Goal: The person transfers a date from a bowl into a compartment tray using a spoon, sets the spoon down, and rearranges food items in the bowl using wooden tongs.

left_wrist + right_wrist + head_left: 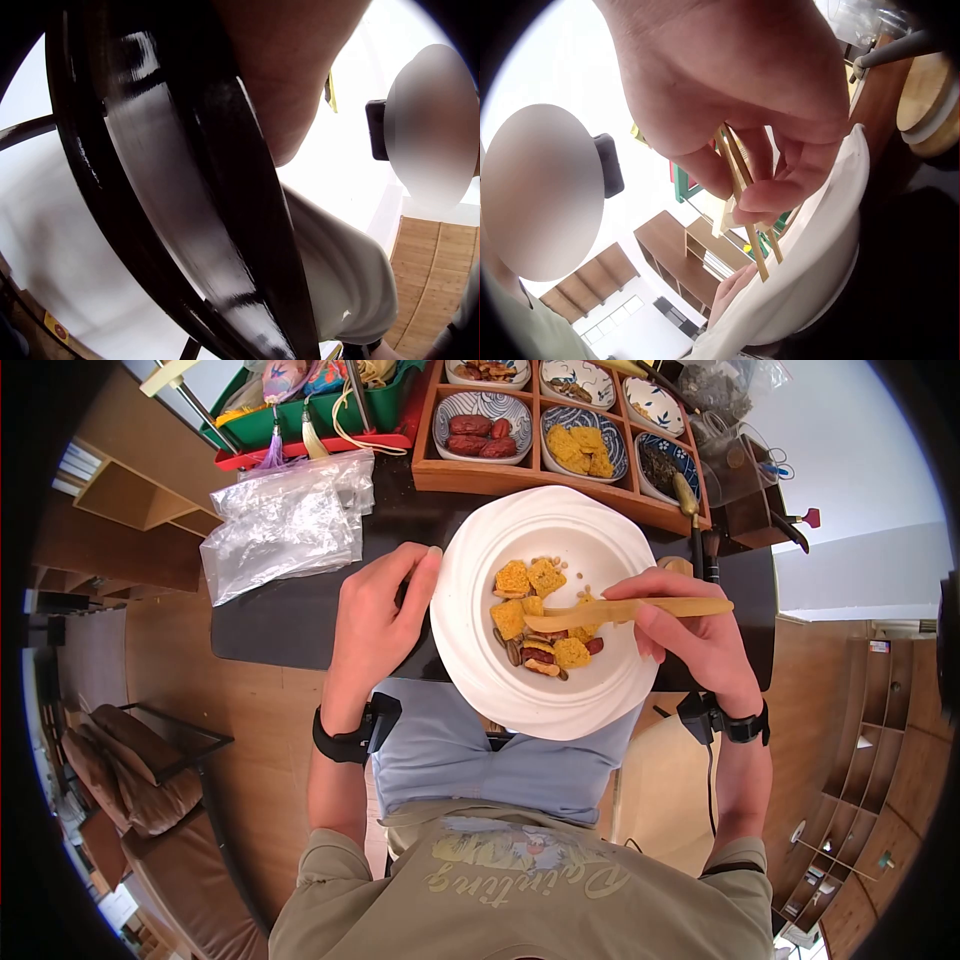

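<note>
A white bowl [458, 635] with a wide wavy rim holds yellow chunks [571, 653], red dates, nuts and small seeds. My right hand [700, 635] pinches light wooden tongs [640, 608], their tips over the food. In the right wrist view, the right hand [735, 82] holds the tongs [751, 236] above the bowl [802, 292], their two prongs slightly apart. At the bowl's left rim rests my left hand [375, 610], a fingertip against the edge and its other fingers partly hidden. The left wrist view shows the bowl [345, 277] beyond dark glossy bars.
Behind the bowl stands a wooden divided tray [470, 475] of small patterned dishes with dates, yellow chunks and other foods. Clear plastic bags [290, 520] lie at the back left, near a green container [385, 410]. A dark holder [750, 500] with tools stands at the right.
</note>
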Tool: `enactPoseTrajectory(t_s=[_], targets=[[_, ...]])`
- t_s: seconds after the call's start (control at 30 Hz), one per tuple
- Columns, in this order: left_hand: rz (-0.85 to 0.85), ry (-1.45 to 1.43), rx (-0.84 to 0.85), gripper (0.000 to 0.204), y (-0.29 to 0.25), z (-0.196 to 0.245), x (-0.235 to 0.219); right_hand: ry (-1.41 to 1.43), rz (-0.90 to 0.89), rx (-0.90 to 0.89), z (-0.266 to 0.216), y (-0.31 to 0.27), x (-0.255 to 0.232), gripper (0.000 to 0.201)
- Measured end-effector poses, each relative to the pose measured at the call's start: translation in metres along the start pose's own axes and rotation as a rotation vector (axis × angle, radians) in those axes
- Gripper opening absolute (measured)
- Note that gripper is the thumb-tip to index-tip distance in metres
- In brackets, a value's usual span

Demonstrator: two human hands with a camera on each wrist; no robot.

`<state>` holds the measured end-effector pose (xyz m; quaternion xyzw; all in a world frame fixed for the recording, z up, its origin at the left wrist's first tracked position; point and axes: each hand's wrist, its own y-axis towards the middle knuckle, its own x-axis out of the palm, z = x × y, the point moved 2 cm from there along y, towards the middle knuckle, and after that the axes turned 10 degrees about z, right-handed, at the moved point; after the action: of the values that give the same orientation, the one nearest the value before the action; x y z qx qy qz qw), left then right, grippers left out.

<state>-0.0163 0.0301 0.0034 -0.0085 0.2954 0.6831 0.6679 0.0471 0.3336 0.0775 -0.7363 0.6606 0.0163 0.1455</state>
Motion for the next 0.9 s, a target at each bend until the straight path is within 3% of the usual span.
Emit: enactPoseTrajectory(t_s=[0.3, 0.5, 0.73, 0.9], targets=[[-0.006, 0.005, -0.011, 0.017, 0.0, 0.002, -0.001, 0.064, 0.056, -0.229, -0.001, 0.001, 0.003, 0.02], [0.003, -0.014, 0.0, 0.017, 0.0, 0.0, -0.001, 0.026, 0.388, -0.42, -0.026, 0.024, -0.022, 0.025], [-0.01, -0.01, -0.015, 0.017, 0.0, -0.001, -0.001, 0.007, 0.52, -0.383, -0.024, 0.076, -0.029, 0.03], [-0.003, -0.021, -0.01, 0.016, -0.001, 0.001, -0.001, -0.046, 0.589, -0.397, -0.032, 0.06, -0.018, 0.029]])
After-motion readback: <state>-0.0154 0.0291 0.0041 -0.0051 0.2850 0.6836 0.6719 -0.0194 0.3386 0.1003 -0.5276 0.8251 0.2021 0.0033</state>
